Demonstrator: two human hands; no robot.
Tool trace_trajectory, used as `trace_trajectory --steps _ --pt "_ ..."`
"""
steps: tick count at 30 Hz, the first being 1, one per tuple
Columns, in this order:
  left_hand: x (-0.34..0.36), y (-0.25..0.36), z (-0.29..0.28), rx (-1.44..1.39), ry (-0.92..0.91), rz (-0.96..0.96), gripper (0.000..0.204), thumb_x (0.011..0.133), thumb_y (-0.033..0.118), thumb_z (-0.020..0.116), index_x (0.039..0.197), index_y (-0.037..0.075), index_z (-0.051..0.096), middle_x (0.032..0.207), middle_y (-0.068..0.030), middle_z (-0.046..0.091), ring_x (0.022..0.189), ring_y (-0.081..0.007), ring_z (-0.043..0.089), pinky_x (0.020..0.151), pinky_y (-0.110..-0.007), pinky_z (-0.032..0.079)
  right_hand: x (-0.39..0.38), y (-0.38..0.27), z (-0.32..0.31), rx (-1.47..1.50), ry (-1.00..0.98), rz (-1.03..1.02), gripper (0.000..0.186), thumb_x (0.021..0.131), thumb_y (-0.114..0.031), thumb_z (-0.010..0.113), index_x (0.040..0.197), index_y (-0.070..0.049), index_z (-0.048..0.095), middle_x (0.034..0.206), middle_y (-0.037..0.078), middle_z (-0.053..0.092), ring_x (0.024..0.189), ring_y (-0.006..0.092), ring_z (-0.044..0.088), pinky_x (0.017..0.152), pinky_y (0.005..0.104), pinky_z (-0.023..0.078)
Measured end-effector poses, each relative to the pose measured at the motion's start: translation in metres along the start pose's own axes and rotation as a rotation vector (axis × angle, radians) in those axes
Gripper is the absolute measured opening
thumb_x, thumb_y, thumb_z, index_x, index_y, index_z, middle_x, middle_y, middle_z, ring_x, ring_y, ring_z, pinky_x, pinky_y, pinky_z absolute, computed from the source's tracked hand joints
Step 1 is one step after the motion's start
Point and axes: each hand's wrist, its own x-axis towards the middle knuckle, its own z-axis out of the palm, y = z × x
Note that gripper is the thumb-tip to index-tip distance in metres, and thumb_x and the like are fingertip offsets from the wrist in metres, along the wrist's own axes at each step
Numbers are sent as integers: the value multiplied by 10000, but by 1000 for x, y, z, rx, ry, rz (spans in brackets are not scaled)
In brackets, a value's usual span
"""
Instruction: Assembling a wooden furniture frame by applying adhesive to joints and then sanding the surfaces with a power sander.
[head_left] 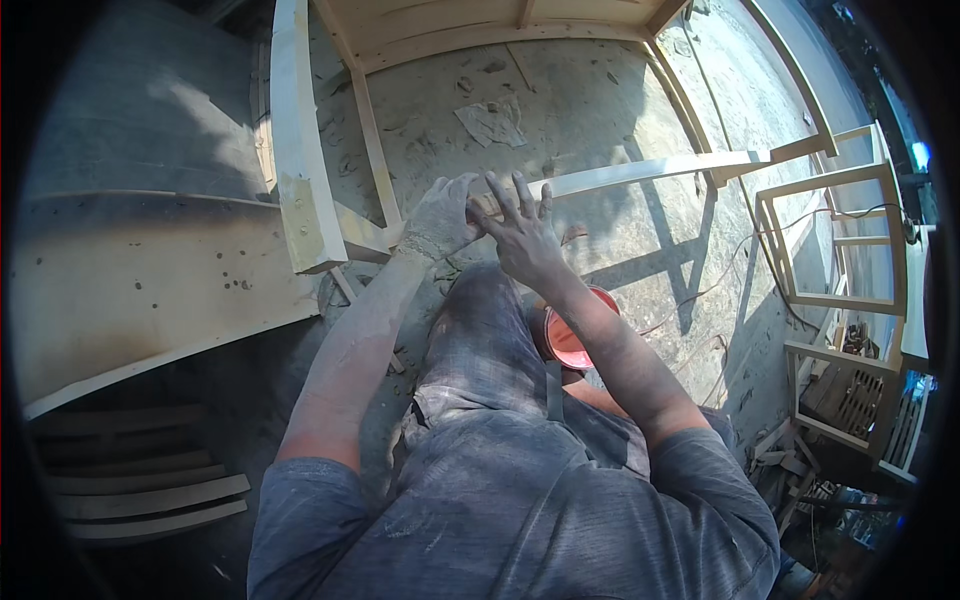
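Spanning the near edge of the frame, the rail lay within reach. Near its left end, the left hand curled closed over it, seemingly for steadiness, its palm hidden; the right hand, spread open, gripped nothing visible.

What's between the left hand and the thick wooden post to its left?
A short stretch of pale wooden rail, running from the post toward the left hand. The head view shows it.
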Motion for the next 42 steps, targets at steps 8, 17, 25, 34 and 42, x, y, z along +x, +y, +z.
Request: trace_trajectory --steps 8,17,25,34,42 --pt "-2 2 -9 63 -3 90 737 745 330 815 1351 27 523 1249 -162 622 1161 -344 586 1028 -432 498 -5 -10 4 110 33 91 953 768 -65 611 1620 -353 298 1712 131 110 1562 460 99 1179 774 76" --pt "0 2 -2 91 114 190 587 752 266 803 1255 68 573 1113 -131 640 1081 -335 599 968 -436 515 -4 -5 12 184 75 159 948 766 -88 597 1630 -306 272 1703 147 117 1554 458 127 1201 744 100" --pt "-1 2 -3 83 89 170 601 747 268 808 1258 67 565 1130 -137 631 1093 -338 593 983 -440 509 -2 -5 10 85 -4 124 966 816 -140 623 1648 -354 181 1721 121 72 1558 456 121 1188 765 122" --pt "-4 4 -6 65 59 148 642 743 276 807 1293 71 546 1136 -134 621 1113 -338 582 996 -437 504 -5 -5 10 26 -3 84 946 798 -142 622 1632 -366 237 1710 126 113 1558 432 146 1190 753 139" --pt "1 5 -3 74 108 185 582 747 260 782 1257 58 586 1116 -133 626 1107 -334 585 989 -433 510 -9 0 16 79 121 93 926 784 -132 613 1628 -320 281 1704 150 151 1563 404 169 1189 742 155"
